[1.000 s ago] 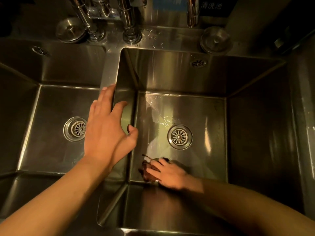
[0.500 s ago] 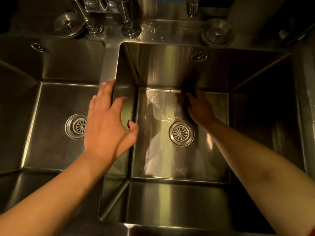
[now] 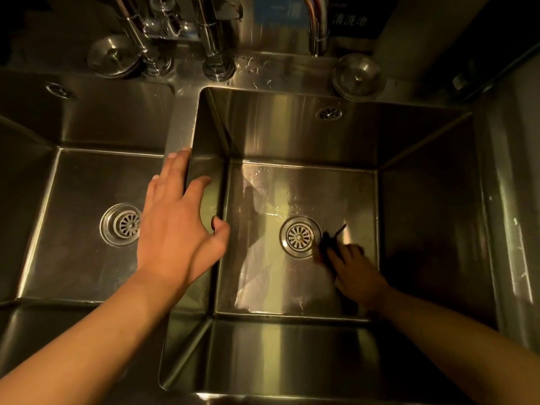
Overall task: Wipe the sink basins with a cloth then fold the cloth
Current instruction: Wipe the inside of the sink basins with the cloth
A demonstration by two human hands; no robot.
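Observation:
Two steel sink basins lie side by side, the left basin [image 3: 73, 182] and the right basin [image 3: 292, 147]. My right hand [image 3: 355, 273] reaches down to the floor of the right basin and presses a dark cloth [image 3: 328, 242] flat just right of the round drain [image 3: 299, 236]. Most of the cloth is hidden under my fingers; a dark corner sticks out toward the drain. My left hand [image 3: 175, 229] rests with spread fingers on the divider [image 3: 179, 135] between the basins and holds nothing.
The left basin has its own drain [image 3: 122, 225]. Faucet pipes [image 3: 213, 33] and a curved spout [image 3: 317, 24] rise from the back ledge, with two round drain stoppers [image 3: 358, 76] [image 3: 112, 55] lying there. A steel counter [image 3: 514, 200] borders the right side.
My right hand with the cloth swept from the basin's near left corner to the far wall, then back to beside the drain. My left hand stayed on the divider.

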